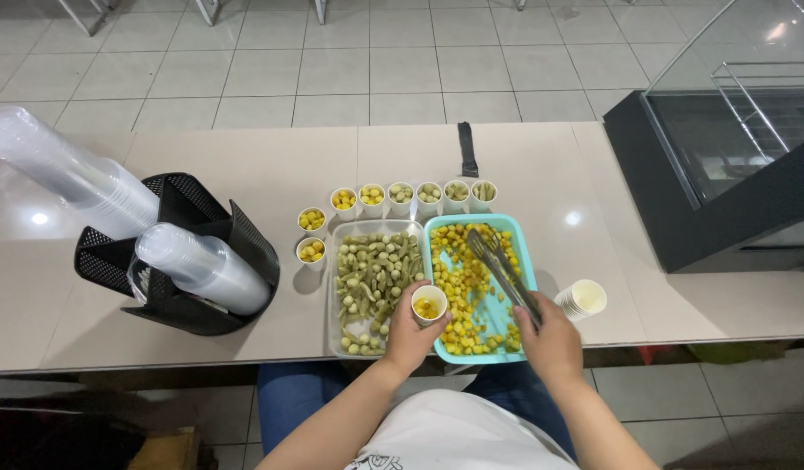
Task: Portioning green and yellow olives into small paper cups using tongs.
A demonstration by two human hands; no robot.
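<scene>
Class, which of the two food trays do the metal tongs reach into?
The turquoise tray with yellow pieces; the clear tray left of it holds green and pale pieces.

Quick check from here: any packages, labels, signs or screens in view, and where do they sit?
No labels, signs or screens show.
Plastic-wrapped lid stacks: two clear sleeves leaning in a black mesh holder, left of the trays.
Spare paper cups: white nested stack lying on the table, beside the right hand.
</scene>
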